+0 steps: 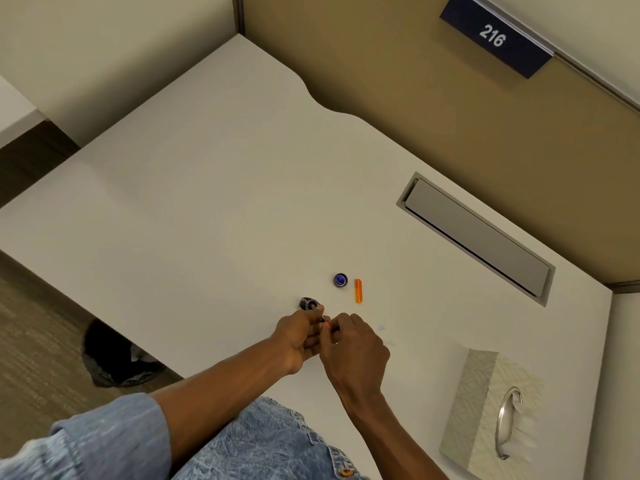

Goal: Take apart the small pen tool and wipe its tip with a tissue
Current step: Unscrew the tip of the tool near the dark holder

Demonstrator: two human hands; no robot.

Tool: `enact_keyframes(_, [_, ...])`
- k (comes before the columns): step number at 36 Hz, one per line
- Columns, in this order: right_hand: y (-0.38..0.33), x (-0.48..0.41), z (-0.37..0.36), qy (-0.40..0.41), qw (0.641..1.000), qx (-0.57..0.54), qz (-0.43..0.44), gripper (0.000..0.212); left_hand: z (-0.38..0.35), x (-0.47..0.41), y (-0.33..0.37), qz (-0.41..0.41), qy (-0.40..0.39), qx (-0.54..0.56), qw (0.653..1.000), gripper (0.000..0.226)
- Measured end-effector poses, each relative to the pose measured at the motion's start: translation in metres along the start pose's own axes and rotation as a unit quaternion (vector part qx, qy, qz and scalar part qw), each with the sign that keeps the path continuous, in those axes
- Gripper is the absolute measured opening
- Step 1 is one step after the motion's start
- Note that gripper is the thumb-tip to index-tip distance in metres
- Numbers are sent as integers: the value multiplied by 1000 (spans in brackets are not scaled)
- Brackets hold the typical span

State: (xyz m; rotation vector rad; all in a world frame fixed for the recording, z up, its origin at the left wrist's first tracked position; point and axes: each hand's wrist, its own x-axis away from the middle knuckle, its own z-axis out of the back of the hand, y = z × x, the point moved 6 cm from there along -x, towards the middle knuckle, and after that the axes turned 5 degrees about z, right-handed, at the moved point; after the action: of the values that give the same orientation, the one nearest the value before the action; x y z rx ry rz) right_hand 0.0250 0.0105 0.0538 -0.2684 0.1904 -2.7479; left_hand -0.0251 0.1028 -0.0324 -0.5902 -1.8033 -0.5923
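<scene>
My left hand [299, 336] grips the small pen tool [309, 304], whose dark rounded end sticks out past my fingers over the white desk [194, 188]. My right hand [353, 344] meets it from the right and pinches a thin pink-orange part of the tool between the two hands; most of the tool is hidden by my fingers. On the desk just beyond lie a round blue cap [340, 279] and a small orange piece [358, 291]. A tissue box [485, 403] stands to the right near the desk's front edge.
A grey cable hatch [474, 233] is set into the desk at the right. A tan partition [433, 84] with a sign reading 216 stands behind. A dark bin [114, 358] sits on the floor under the desk's left edge.
</scene>
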Motion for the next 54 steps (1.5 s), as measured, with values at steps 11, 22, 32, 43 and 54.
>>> enact_keyframes(11, [-10,-3,4,41,997,43,46,28,1,0,3,-3,12,5,1000,26])
enact_keyframes(22, [-9,-1,3,63,994,56,74,37,2,0,5,-11,21,7,1000,22])
enact_keyframes(32, [-10,6,4,62,994,18,86,19,2,1,4,-16,24,-20,999,25])
enact_keyframes(43, [-8,4,5,82,992,28,95,25,2,1,4,-15,27,-2,1000,22])
enact_keyframes(54, [-11,6,6,96,989,29,112,20,1,2,3,-16,17,-18,1000,23])
